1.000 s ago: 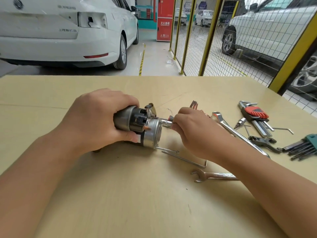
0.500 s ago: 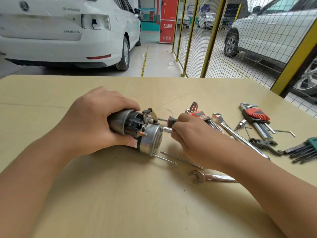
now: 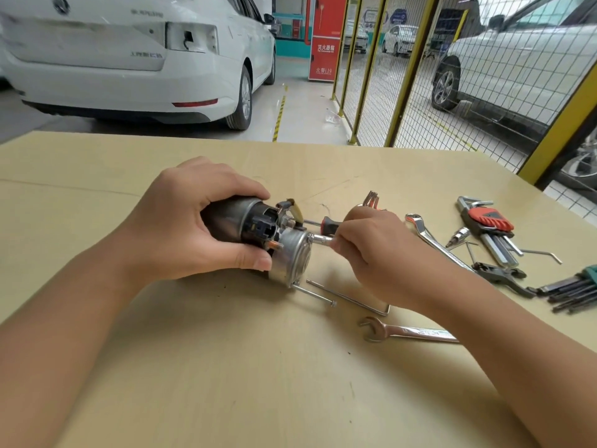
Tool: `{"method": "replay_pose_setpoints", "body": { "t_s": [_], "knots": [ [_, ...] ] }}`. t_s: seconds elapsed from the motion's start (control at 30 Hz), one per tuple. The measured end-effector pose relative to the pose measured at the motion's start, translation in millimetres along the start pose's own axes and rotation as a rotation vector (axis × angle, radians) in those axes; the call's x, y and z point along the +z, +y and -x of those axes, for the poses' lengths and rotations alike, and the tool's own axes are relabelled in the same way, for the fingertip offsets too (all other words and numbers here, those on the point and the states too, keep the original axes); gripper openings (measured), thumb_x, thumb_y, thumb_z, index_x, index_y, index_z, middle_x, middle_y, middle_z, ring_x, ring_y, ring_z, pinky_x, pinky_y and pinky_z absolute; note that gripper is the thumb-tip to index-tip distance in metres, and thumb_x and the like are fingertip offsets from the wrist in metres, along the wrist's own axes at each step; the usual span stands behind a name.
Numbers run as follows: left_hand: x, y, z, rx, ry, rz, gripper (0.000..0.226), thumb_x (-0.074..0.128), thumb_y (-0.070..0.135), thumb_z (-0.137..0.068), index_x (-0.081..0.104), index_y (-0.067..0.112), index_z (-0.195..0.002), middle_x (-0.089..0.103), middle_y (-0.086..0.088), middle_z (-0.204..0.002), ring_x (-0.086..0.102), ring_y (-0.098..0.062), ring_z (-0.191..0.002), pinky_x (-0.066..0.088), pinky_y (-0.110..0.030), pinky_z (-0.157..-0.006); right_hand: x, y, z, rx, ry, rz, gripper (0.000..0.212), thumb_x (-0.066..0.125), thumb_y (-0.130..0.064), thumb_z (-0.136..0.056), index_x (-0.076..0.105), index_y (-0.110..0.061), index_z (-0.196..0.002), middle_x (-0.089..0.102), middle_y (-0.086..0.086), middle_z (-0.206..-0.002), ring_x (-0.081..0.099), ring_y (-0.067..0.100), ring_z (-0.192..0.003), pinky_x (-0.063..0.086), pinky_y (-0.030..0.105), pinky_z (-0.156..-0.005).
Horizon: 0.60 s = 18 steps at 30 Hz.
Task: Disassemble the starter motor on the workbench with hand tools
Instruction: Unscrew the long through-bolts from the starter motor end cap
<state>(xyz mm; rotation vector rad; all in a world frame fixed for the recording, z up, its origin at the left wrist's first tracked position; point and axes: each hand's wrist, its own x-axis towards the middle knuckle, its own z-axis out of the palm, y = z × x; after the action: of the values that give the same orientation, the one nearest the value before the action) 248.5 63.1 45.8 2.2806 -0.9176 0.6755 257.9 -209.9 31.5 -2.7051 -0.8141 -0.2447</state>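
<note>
Starter motor [image 3: 258, 239], grey metal cylinder with black plastic end, one, lying on tan workbench [image 3: 226, 367]. Left hand [image 3: 190, 227] wrapped round its body. Right hand [image 3: 371, 253] pinching small chrome socket driver [image 3: 323, 239] at end cap. One long through-bolt [image 3: 315, 294] half out. Two hex-key sets, red-handled [image 3: 487, 221] and green-handled [image 3: 575, 287]. One open-end spanner [image 3: 403, 331], stamped "JETECH".

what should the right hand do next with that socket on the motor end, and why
Probably keep turning the socket to back out the upper bolt. The right hand pinches it against the end cap, the left hand grips the starter motor, and the lower through bolt already sticks far out.
</note>
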Motion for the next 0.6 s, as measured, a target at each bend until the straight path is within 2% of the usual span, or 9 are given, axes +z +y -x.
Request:
{"method": "replay_pose_setpoints", "body": {
  "t_s": [0.07, 0.13, 0.23, 0.33, 0.43, 0.53, 0.6],
  "knots": [
    [0.1, 1.3, 0.3, -0.008, 0.003, 0.004, 0.067, 0.086, 0.063, -0.058, 0.074, 0.021, -0.109, 0.072, 0.010, -0.099, 0.062, -0.022, -0.088, 0.049, -0.040, -0.081, 0.4, -0.5, -1.2, 0.027, 0.021, 0.002, 0.025, 0.056, -0.025, -0.100, 0.064, -0.010, -0.082, 0.058, 0.004, -0.091, 0.056, 0.026, -0.083, 0.037, 0.037, -0.069],
    [0.5, 1.8, 0.6, -0.012, 0.006, -0.002, 0.067, 0.085, 0.062, -0.059, 0.075, 0.020, -0.109, 0.072, 0.009, -0.099, 0.063, -0.022, -0.088, 0.049, -0.042, -0.081, 1.1, -3.0, -0.7, 0.039, 0.054, -0.011, 0.019, 0.065, -0.028, -0.094, 0.057, -0.017, -0.082, 0.056, -0.002, -0.087, 0.052, 0.022, -0.081, 0.030, 0.035, -0.064],
    [0.6, 2.7, 0.8, -0.023, 0.013, -0.002, 0.067, 0.085, 0.061, -0.059, 0.075, 0.018, -0.109, 0.072, 0.008, -0.098, 0.063, -0.021, -0.088, 0.050, -0.043, -0.081, 2.4, -5.0, 0.0, 0.049, 0.064, -0.051, 0.025, 0.073, -0.029, -0.088, 0.052, -0.018, -0.082, 0.054, -0.002, -0.084, 0.049, 0.023, -0.081, 0.026, 0.036, -0.063],
    [0.5, 3.8, 0.3, -0.022, 0.017, -0.009, 0.067, 0.085, 0.061, -0.060, 0.076, 0.016, -0.108, 0.072, 0.008, -0.097, 0.063, -0.022, -0.087, 0.049, -0.045, -0.082, 1.3, -2.1, 0.0, 0.023, 0.048, -0.068, 0.019, 0.065, -0.030, -0.094, 0.062, -0.015, -0.083, 0.053, 0.000, -0.087, 0.049, 0.020, -0.079, 0.023, 0.032, -0.064],
    [0.5, 4.5, 0.4, -0.024, 0.020, -0.017, 0.067, 0.085, 0.060, -0.060, 0.076, 0.015, -0.108, 0.072, 0.006, -0.096, 0.063, -0.024, -0.087, 0.050, -0.046, -0.082, 2.0, 1.3, 0.8, -0.024, 0.008, -0.023, 0.029, 0.053, -0.026, -0.100, 0.061, -0.011, -0.076, 0.052, 0.001, -0.083, 0.051, 0.025, -0.078, 0.021, 0.031, -0.063],
    [0.1, 5.0, 0.5, -0.033, 0.023, -0.010, 0.067, 0.085, 0.060, -0.059, 0.076, 0.015, -0.108, 0.072, 0.005, -0.096, 0.063, -0.024, -0.086, 0.050, -0.046, -0.082, 4.4, 4.1, -1.8, -0.010, 0.024, -0.006, 0.027, 0.061, -0.024, -0.097, 0.061, -0.009, -0.075, 0.054, -0.001, -0.079, 0.051, 0.024, -0.076, 0.022, 0.029, -0.057],
    [0.1, 5.3, 0.5, -0.034, 0.024, -0.010, 0.067, 0.085, 0.060, -0.059, 0.076, 0.015, -0.108, 0.072, 0.005, -0.096, 0.062, -0.024, -0.087, 0.050, -0.045, -0.082, 7.8, 4.1, -2.6, 0.029, 0.053, -0.025, 0.025, 0.069, -0.021, -0.091, 0.051, -0.018, -0.073, 0.050, -0.005, -0.076, 0.046, 0.019, -0.073, 0.028, 0.018, -0.057]
  ]
}}
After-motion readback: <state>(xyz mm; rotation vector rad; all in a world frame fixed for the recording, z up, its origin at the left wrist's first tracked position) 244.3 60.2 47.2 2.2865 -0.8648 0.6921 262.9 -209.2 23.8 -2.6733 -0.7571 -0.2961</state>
